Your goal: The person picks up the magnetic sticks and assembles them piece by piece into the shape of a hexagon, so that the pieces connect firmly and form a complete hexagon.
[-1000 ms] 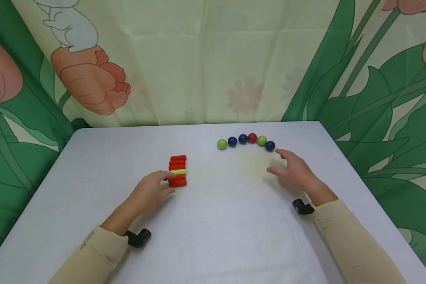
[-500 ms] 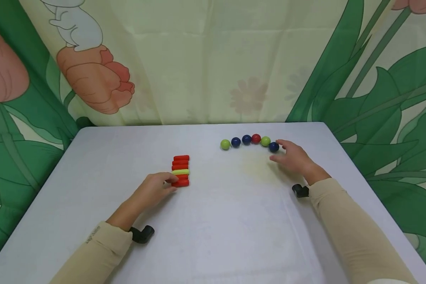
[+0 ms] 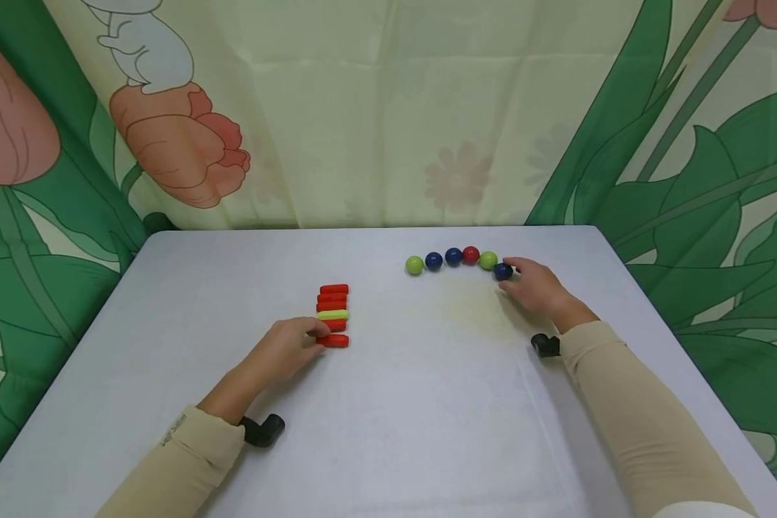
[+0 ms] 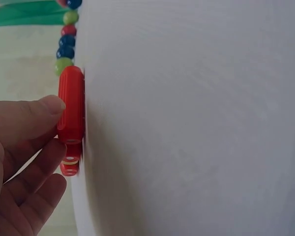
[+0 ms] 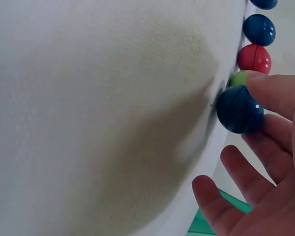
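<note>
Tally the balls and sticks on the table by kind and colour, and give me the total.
Blue balls: 3
Green balls: 2
Red ball: 1
Red sticks: 5
Yellow-green stick: 1
Total: 12

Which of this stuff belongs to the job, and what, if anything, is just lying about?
Likely in the job:
nearest red rod, pinched by left hand
navy ball, pinched by right hand
four other red rods, yellow-green rod
lime-green balls, other navy balls, red ball

Nothing plainly stray; just surroundings:
white tabletop
printed backdrop
black wrist devices
</note>
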`<action>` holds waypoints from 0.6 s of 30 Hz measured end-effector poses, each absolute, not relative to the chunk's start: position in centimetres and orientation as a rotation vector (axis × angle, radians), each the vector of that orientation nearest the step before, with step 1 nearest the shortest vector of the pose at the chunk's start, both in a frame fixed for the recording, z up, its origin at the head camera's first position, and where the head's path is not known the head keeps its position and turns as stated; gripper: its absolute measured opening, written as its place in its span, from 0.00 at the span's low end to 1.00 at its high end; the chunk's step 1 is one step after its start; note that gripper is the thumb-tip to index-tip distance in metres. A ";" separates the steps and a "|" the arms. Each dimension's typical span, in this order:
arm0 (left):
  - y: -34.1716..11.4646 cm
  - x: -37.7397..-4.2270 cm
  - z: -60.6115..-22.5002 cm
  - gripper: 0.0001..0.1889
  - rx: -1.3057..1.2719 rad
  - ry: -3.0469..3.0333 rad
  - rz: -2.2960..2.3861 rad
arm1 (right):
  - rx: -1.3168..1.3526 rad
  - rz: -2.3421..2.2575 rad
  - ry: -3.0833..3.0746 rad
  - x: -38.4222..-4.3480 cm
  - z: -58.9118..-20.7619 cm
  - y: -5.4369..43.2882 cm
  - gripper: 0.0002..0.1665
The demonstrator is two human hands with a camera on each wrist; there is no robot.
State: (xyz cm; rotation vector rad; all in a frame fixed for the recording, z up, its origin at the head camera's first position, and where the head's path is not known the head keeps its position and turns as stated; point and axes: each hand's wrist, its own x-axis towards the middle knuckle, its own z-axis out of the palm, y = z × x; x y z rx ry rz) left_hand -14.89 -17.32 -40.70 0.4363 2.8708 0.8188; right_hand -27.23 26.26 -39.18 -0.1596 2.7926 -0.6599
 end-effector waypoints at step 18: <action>-15.3 -14.4 -40.9 0.13 0.389 2.831 0.822 | -0.176 -0.760 2.753 -25.3 -39.4 25.9 0.29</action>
